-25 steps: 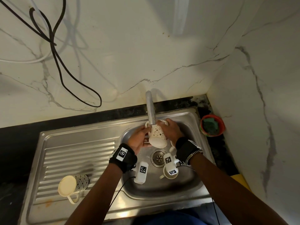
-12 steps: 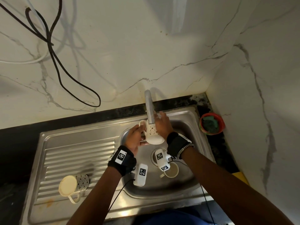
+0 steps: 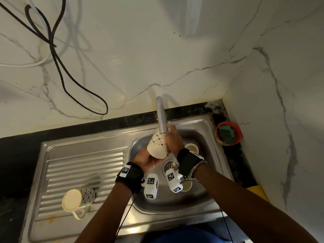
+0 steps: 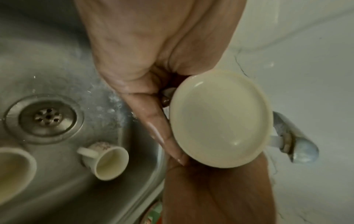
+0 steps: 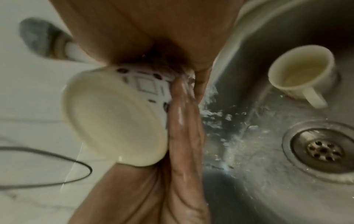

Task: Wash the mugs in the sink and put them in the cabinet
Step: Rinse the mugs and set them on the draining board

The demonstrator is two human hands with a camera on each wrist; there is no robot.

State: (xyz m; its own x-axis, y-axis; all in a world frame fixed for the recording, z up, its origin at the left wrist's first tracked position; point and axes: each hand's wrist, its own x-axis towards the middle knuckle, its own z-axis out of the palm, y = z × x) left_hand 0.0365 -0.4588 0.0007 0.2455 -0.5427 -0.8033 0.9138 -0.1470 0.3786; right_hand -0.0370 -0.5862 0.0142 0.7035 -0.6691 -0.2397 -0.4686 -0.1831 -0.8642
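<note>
I see the patterned mug (image 3: 157, 145) held up over the sink (image 3: 206, 130), right under the tap (image 3: 161, 118), tipped so its flat bottom faces me. My left hand (image 3: 146, 161) is under and beside the mug, with fingers wrapped on its side. My right hand (image 3: 172, 141) is on the other side, curled over the top near the rim. Two more mugs lie down in the sink bowl. Another mug (image 3: 78, 199) lies on its side on the draining board (image 3: 84, 163), well apart.
</note>
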